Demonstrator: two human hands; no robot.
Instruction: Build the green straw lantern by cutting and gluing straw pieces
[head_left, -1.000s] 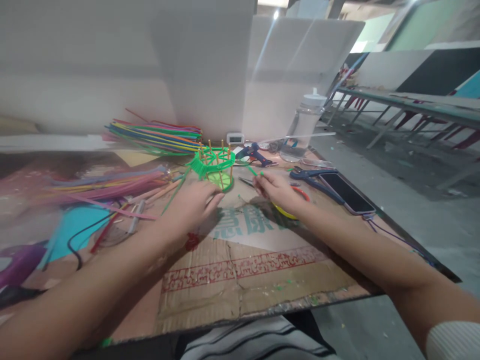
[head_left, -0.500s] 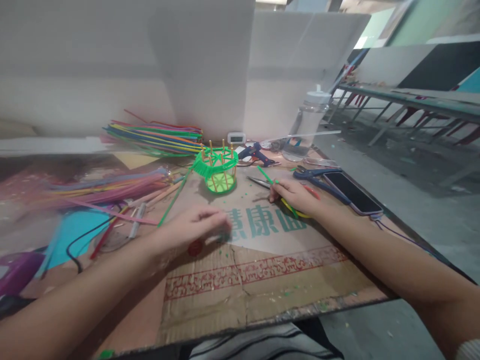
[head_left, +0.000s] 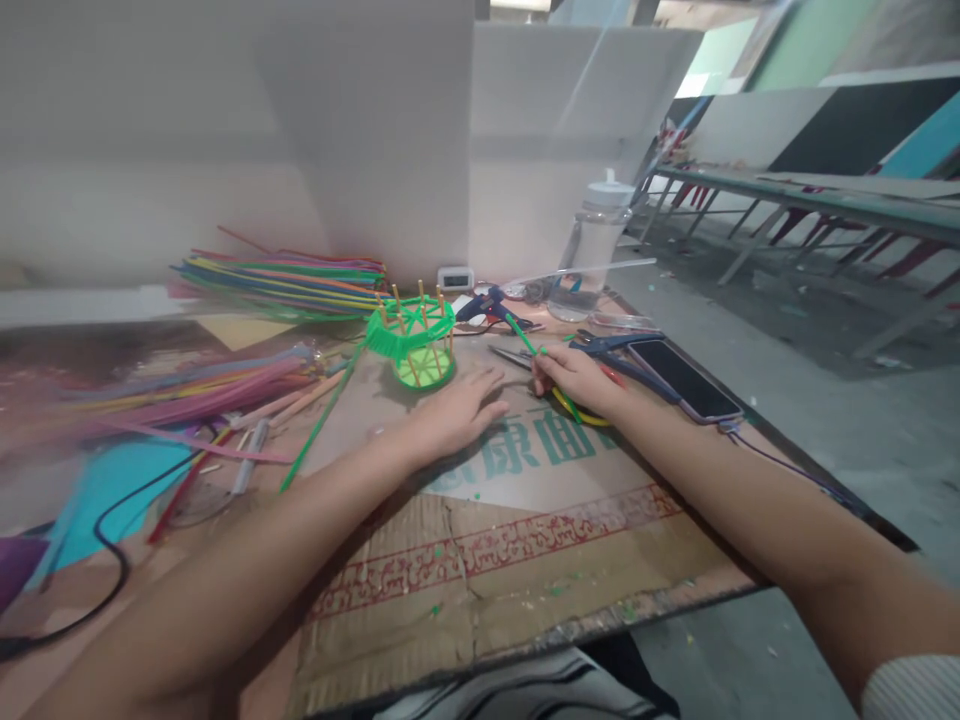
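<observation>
In the right hand (head_left: 574,378), a green strip (head_left: 521,332) is pinched; just under this grip, scissors (head_left: 510,355) are partly covered. Left of it, the left hand (head_left: 459,412) is splayed; farther left, behind, the green frame (head_left: 396,346) is stood.

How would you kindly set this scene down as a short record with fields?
Left hand: fingers spread, nothing visibly held
Right hand: holding a green strip
Near right hand: scissors, partly hidden
Left of scissors: green model with upright sticks
Far right: phone beside pliers
Back: bottle, glue gun
</observation>
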